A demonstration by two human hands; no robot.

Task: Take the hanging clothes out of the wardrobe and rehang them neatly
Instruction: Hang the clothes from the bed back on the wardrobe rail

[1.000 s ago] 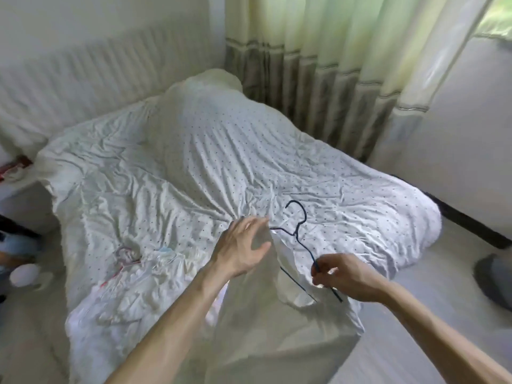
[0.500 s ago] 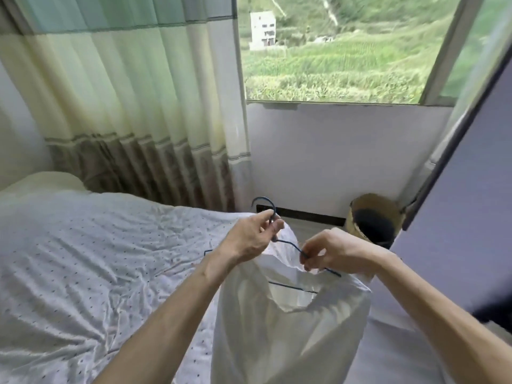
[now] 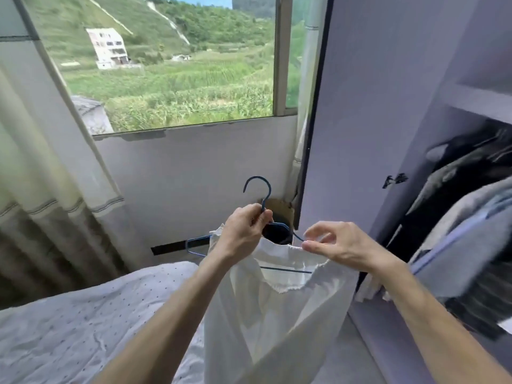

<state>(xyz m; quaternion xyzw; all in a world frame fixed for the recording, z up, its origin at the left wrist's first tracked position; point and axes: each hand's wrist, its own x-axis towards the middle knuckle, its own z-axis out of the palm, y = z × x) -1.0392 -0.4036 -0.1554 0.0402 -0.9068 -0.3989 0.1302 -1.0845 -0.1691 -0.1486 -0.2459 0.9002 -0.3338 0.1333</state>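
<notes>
The open wardrobe point(image 3: 415, 79) fills the right side with dark and grey clothes point(image 3: 457, 217) hanging inside, and the dotted bed point(image 3: 83, 328) lies low on the left. Between them hangs the white garment point(image 3: 277, 314) on a blue wire hanger point(image 3: 263, 203), its bar running left to right and its hook pointing up. The left hand point(image 3: 243, 234) curls round the hanger's neck, while the right hand point(image 3: 340, 245) pinches the garment's gathered edge, other fingers loose. The wardrobe lies rightward, nearer the right hand; its rail is unseen. No writing is legible
</notes>
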